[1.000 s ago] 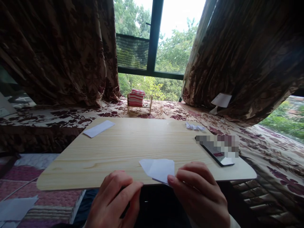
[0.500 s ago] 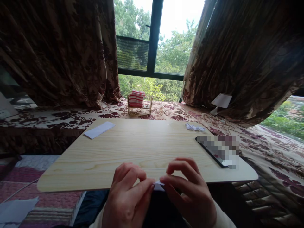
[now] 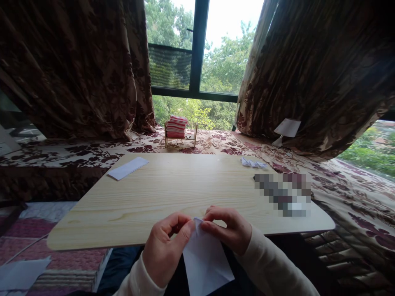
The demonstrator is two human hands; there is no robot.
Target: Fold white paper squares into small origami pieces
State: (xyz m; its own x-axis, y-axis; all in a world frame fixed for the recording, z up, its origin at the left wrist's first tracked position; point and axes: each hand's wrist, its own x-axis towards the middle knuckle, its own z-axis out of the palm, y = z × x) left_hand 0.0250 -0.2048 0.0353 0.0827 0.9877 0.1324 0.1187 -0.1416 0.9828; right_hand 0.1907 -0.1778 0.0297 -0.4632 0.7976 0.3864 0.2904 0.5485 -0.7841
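A white sheet of paper hangs down over my lap at the table's near edge, its top corner folded into a small point. My left hand pinches that corner from the left between thumb and fingers. From the other side my right hand grips it too, thumb and fingertips pressed close to the left ones. Faint crease lines run across the sheet. Its lowest part is cut off by the bottom of the view.
On the wooden table lie a flat strip of white paper at the far left and several small folded paper pieces at the far right. A blurred-out dark-edged object rests at the right. Beyond stand a small rack of striped cloths and a lamp.
Both hands have turned and drawn closer together at the paper's top corner. The sheet, mostly hidden or edge-on before, now shows its broad face hanging below them.
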